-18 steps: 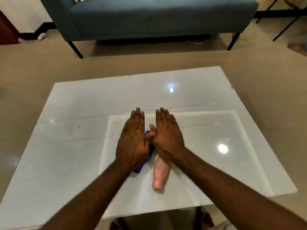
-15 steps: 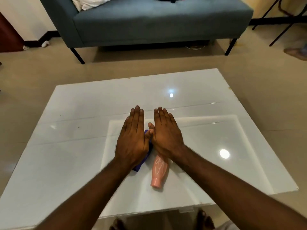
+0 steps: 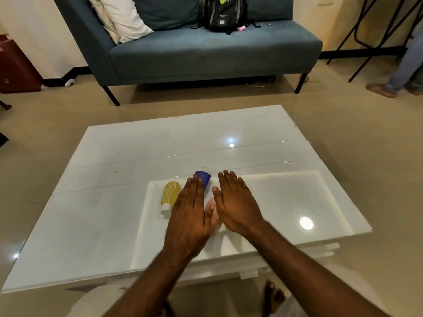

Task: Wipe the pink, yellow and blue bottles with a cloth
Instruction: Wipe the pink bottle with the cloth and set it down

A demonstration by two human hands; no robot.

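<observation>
Three bottles lie on the glossy white table (image 3: 96, 225). The yellow bottle (image 3: 170, 195), white cap towards me, rests just left of my left hand (image 3: 191, 213). Beyond that hand's fingertips the base of the blue bottle (image 3: 203, 177) pokes out; the rest is hidden. A strip of the pink bottle (image 3: 212, 213) shows in the gap between my hands, mostly covered. My right hand (image 3: 235, 207) lies flat beside it, palm down. Both hands have straight fingers and hold nothing. I see no cloth.
Across the floor stands a blue-grey sofa (image 3: 206, 53) with white pillows (image 3: 123, 19) and a black backpack (image 3: 225, 12). A person's leg and shoe (image 3: 398, 81) and black stool legs (image 3: 366, 37) are at the far right. A dark red cabinet (image 3: 16, 67) is left. My bare foot (image 3: 273, 296) shows under the table.
The view has tilted up, showing more of the sofa. My hands have parted slightly. The yellow bottle and blue bottle base now show; the pink bottle is more covered.
</observation>
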